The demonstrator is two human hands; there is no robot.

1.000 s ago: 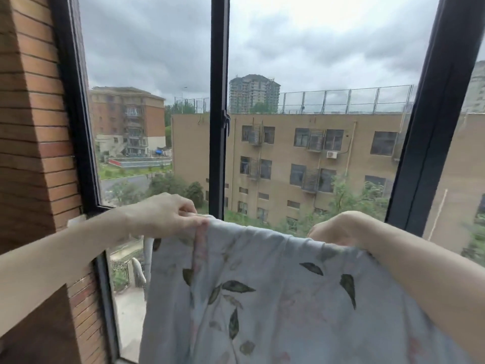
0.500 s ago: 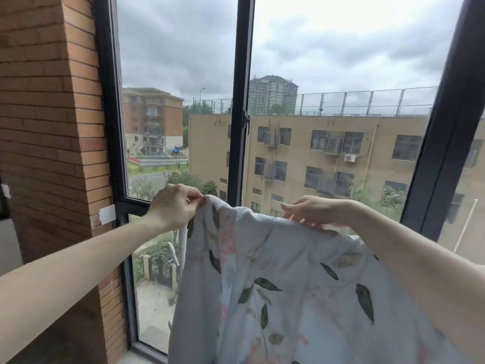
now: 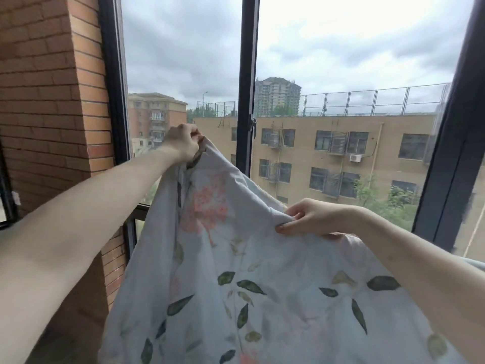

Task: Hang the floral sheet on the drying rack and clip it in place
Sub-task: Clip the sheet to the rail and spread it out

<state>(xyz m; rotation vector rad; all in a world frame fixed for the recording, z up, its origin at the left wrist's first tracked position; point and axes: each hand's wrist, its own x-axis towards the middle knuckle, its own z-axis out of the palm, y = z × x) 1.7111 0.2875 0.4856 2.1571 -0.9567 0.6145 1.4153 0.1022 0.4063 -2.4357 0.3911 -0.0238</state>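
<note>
- The left hand [image 3: 181, 143] is pinching the floral sheet [image 3: 262, 271] up high.
- The right hand [image 3: 312, 219] is pinching its edge lower.
- A loose grip might be letting it slip down.

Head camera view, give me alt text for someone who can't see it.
Two bare hands hold up a pale floral sheet by its top edge before a dark-framed window: the left hand grips one corner high, the right hand pinches the edge lower. A brick wall stands at left; no drying rack or clips show.
</note>
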